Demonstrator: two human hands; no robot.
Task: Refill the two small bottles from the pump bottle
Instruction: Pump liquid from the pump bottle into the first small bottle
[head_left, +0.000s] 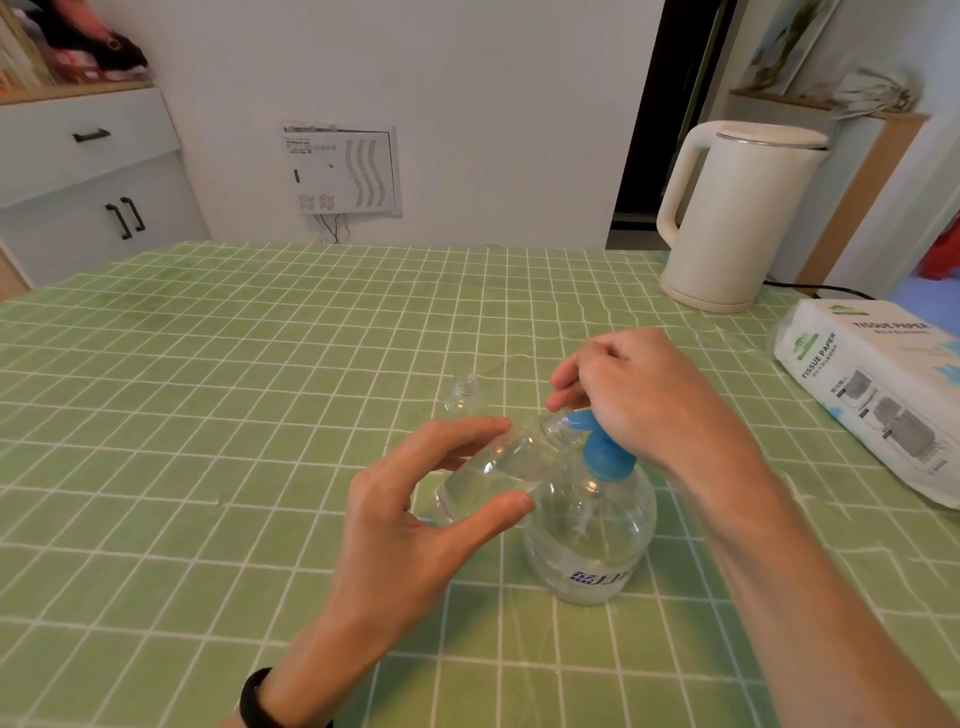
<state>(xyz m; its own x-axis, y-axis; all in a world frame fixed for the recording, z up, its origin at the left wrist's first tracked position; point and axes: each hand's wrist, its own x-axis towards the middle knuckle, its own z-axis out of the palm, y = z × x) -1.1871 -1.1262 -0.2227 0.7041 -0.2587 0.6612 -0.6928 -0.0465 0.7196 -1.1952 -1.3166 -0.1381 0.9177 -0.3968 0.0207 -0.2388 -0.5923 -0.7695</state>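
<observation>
**Left hand tilting a small bottle at the pump spout: where a spill could start**

Nearest the camera, the person's left hand (415, 499), a black wristband (257, 699) on its wrist, is holding one small bottle (498, 462) above the bench (208, 415). It is pinching the clear body between thumb and curled fingers and tipping the bottle so that its open mouth is meeting the blue pump head (602, 457). The right hand (649, 395) is curling over the top of that pump head, and its fingers are hiding the nozzle. The pump bottle (589, 540) is standing upright on the bench just beside the left thumb, with clear liquid inside.

The main risk is likely sitting at the joint between nozzle and mouth. The opening is narrow, and the right fingers are covering it from view, so a small drift of either hand could be sending liquid down the outside of the bottle and onto the cloth. The tilt is adding to this: as the level is rising, liquid may be running back out of the mouth. A hard press could also be tipping or sliding the pump bottle, since nothing is steadying its base.

Just beyond, the second small bottle (465, 397) is standing uncapped and apart from both hands. It looks light and is probably easy to knock over in a swap. Well off to the right, a kettle (737, 218) and a tissue pack (872, 405) are lying clear of the work.
</observation>
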